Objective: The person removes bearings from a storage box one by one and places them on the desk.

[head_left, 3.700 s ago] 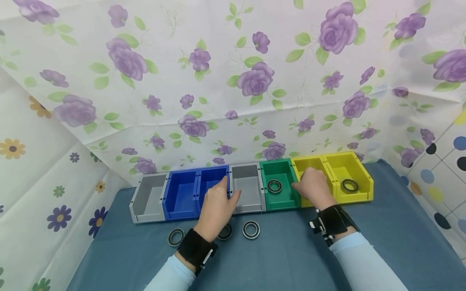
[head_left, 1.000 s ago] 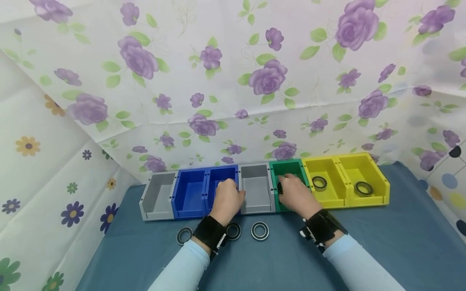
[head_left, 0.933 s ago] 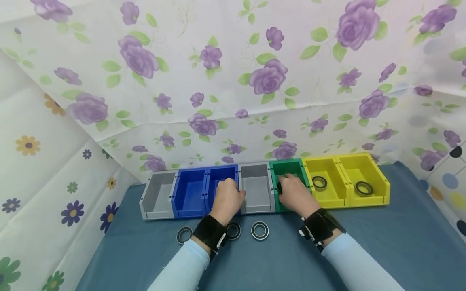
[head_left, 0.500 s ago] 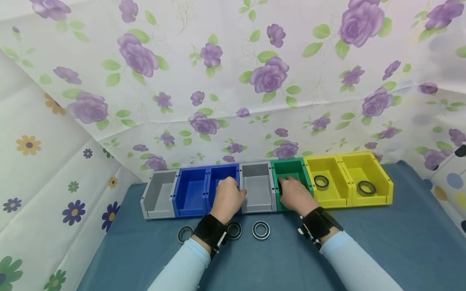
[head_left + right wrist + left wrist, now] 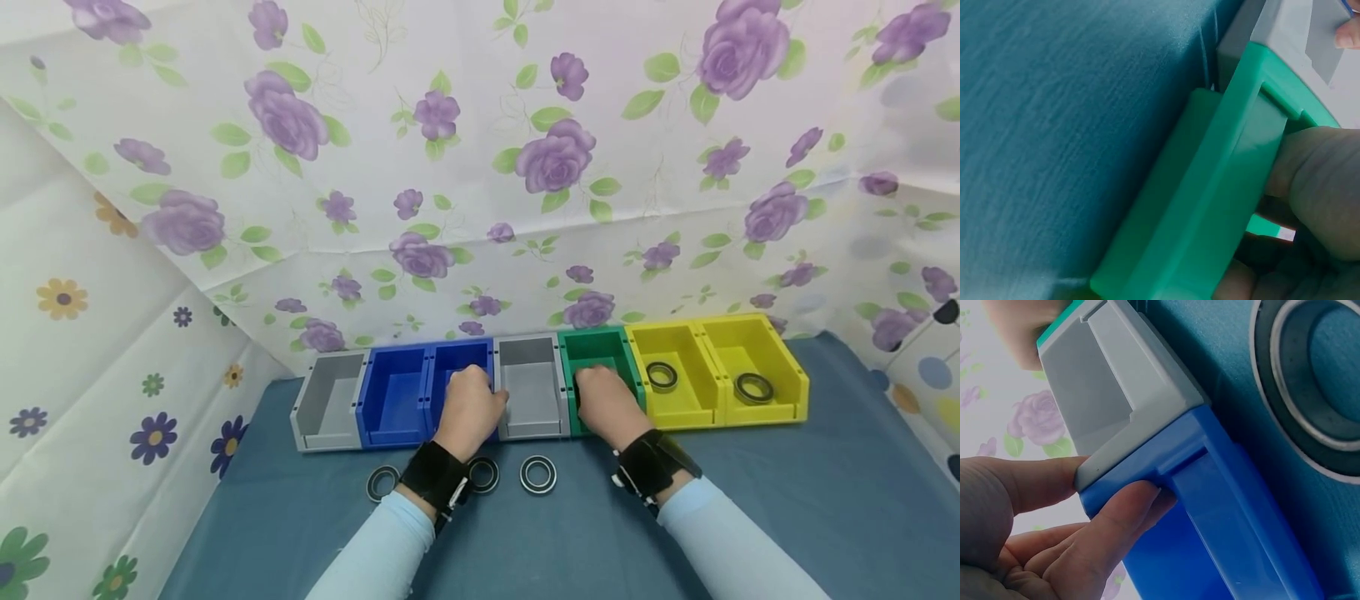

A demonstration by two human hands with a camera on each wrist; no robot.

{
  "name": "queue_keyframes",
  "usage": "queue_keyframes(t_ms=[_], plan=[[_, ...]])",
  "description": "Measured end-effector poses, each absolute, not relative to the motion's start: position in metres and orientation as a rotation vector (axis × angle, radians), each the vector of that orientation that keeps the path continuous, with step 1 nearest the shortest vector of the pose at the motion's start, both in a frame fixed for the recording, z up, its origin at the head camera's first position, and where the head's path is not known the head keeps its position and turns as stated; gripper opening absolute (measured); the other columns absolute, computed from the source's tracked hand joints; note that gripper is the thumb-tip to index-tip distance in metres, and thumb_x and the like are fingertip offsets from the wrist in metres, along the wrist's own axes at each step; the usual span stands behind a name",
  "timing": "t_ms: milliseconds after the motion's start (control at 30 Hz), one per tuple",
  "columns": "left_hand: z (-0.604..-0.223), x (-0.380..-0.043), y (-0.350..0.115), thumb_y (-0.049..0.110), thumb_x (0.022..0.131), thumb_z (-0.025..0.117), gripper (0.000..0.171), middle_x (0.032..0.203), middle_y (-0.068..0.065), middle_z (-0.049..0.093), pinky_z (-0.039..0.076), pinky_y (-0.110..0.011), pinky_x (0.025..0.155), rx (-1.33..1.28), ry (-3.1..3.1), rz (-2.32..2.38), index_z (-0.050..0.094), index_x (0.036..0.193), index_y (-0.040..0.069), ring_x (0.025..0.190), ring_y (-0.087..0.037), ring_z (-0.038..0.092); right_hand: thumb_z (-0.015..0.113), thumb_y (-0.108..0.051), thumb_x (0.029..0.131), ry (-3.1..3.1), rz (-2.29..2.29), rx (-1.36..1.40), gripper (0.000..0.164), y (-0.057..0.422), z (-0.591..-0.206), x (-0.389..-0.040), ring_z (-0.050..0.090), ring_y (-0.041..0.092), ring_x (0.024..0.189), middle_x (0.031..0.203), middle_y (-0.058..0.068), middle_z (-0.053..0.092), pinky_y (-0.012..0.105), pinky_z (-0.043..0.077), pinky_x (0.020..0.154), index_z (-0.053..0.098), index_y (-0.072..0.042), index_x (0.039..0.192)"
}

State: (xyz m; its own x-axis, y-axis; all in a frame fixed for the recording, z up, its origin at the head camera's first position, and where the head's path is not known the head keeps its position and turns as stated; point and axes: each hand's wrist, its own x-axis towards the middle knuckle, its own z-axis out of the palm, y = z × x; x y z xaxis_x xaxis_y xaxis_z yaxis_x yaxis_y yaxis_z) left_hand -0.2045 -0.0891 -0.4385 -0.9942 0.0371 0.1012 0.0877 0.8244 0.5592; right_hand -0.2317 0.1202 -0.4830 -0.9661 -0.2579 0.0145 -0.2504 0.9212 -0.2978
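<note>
Shifted right hand (image 5: pixel 611 404) from left yellow plastic bin (image 5: pixel 681 418) into green plastic bin (image 5: pixel 592 343) since earlier. Nearest, keep clear of three black-and-silver metal rings (image 5: pixel 525 475) on blue cloth (image 5: pixel 525 554). Beyond, brace by pinching joined walls of grey plastic bin (image 5: pixel 1132 369) and blue plastic bin (image 5: pixel 1229 519) with left hand (image 5: pixel 468 412); work right hand gently, cannot tell whether gripping anything. Farther, avoid yellow-binned rings (image 5: pixel 740 388).

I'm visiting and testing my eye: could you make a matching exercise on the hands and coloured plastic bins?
1. Person's left hand
2. Person's right hand
3. Rightmost plastic bin

A. Yellow, with a round black-and-silver metal ring inside
B. Pinches where blue plastic bin meets grey plastic bin
C. Down inside green plastic bin

Pairs: 1-B, 2-C, 3-A
</note>
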Motion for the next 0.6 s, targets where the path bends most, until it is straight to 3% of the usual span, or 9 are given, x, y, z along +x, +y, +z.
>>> queue_keyframes(t_ms=[100,333,600], plan=[[-0.438,-0.204,-0.089,0.020,0.083,0.068,0.046,0.044,0.007,0.026,0.030,-0.024,0.033,-0.099,-2.918,-0.897,0.039,0.048,0.012,0.035,-0.009,0.038,0.061,0.000,0.080,3.040,-0.446,-0.409,0.008,0.119,-0.480,-0.230,0.050,0.021,0.072,0.074,0.004,0.054,0.040,0.044,0.073,0.059,-0.007,0.084],[-0.440,-0.203,-0.089,0.019,0.083,0.068,0.047,0.044,0.007,0.025,0.030,-0.023,0.033,-0.108,-2.910,-0.909,0.039,0.047,0.012,0.034,-0.008,0.037,0.063,-0.006,0.082,3.044,-0.486,-0.396,0.013,0.122,-0.480,-0.224,0.047,0.016,0.059,0.064,0.001,0.048,0.030,0.040,0.053,0.054,-0.010,0.074],[-0.439,-0.204,-0.090,0.021,0.084,0.068,0.047,0.044,0.007,0.025,0.029,-0.023,0.033,-0.096,-2.913,-0.924,0.038,0.048,0.013,0.034,-0.009,0.037,0.071,-0.019,0.080,3.185,-0.525,-0.422,0.018,0.126,-0.463,-0.216,0.053,0.020,0.073,0.076,0.004,0.055,0.034,0.045,0.063,0.061,-0.007,0.087]])
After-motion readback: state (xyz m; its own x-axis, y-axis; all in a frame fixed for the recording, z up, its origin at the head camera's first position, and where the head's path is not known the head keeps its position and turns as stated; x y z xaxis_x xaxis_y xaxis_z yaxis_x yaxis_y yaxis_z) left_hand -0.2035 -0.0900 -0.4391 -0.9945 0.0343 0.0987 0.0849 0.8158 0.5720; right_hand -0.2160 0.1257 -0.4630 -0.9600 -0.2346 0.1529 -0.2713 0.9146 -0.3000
